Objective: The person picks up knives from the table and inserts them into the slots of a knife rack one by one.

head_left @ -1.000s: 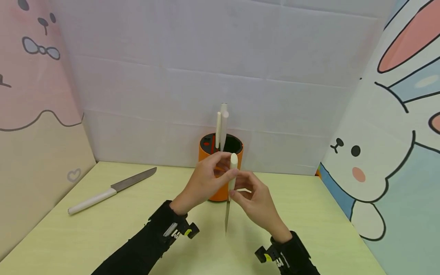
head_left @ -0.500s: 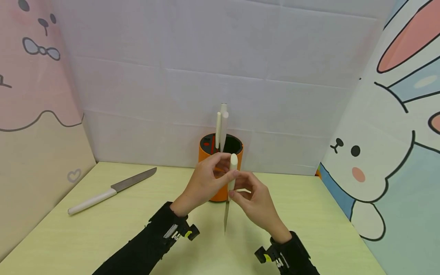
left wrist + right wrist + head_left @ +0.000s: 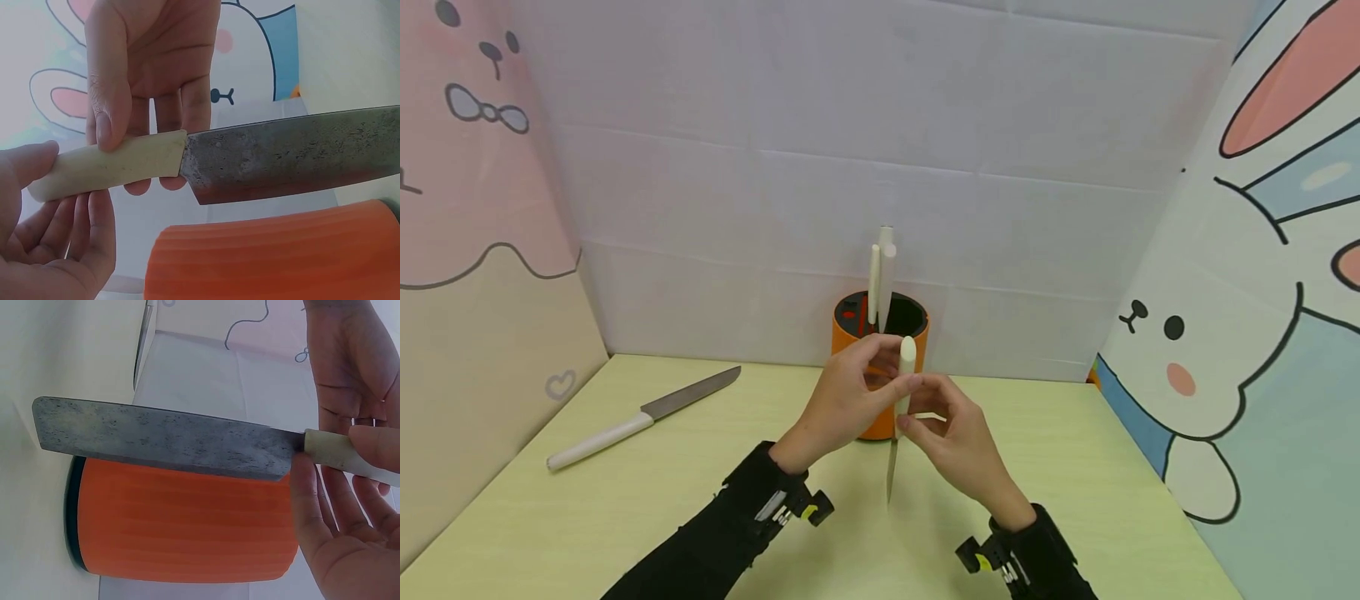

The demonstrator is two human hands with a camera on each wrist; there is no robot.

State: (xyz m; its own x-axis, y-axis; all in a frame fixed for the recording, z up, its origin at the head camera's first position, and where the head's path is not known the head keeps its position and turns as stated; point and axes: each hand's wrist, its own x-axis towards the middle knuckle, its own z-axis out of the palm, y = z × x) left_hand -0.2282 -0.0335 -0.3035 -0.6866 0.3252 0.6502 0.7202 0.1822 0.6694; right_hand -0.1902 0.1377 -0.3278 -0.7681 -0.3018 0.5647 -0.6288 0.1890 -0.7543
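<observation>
A kitchen knife (image 3: 287,156) with a cream handle (image 3: 907,357) and a dark, spotted blade (image 3: 169,434) hangs upright between my hands, blade downward. Thumb and fingers of my left hand (image 3: 853,387) pinch the handle near its butt. Lower down, next to the blade, my right hand (image 3: 955,433) pinches the same handle. Just behind the hands stands an orange round knife holder (image 3: 842,337) with a dark top, partly covered by them. White-handled knives (image 3: 887,271) stick up out of it. In both wrist views the blade passes close to the holder's ribbed orange wall (image 3: 187,519).
A second knife (image 3: 643,417) with a white handle and grey blade lies at the left of the pale yellow table (image 3: 1052,517). A white cloth wall (image 3: 775,208) rises behind the holder. Printed side panels (image 3: 1210,367) stand left and right.
The blade's lower end has swung slightly left, while both hands keep their grip on the handle. The head view has shifted a little.
</observation>
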